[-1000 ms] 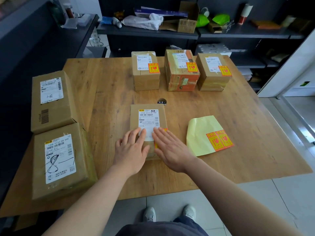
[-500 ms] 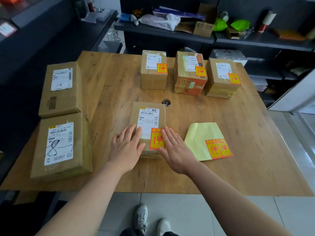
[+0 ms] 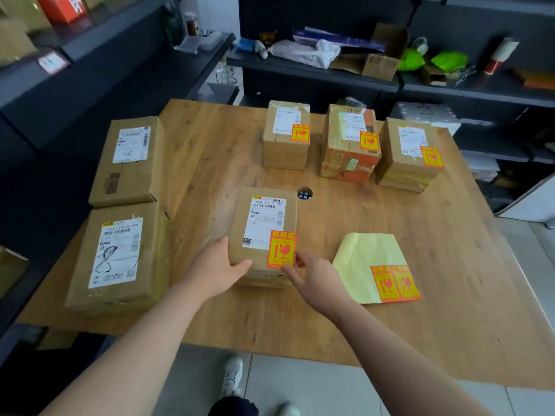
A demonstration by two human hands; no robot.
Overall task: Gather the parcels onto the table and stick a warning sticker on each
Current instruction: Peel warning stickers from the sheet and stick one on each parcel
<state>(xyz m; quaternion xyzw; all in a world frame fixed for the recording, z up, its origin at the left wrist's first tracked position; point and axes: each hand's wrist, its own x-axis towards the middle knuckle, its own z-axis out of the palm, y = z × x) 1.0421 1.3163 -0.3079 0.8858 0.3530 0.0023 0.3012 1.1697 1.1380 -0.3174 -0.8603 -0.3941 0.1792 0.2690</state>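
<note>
Now my left hand (image 3: 219, 265) and right hand (image 3: 313, 279) grip the box (image 3: 238, 235) by its near corners, and the right one could snag the sticker (image 3: 281, 249) and lift its lower edge.

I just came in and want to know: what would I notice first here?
The bright orange sticker on the middle parcel, gripped by the left hand and right hand. Three stickered parcels stand in a row behind it, and two bigger unstickered parcels lie at the left.
</note>
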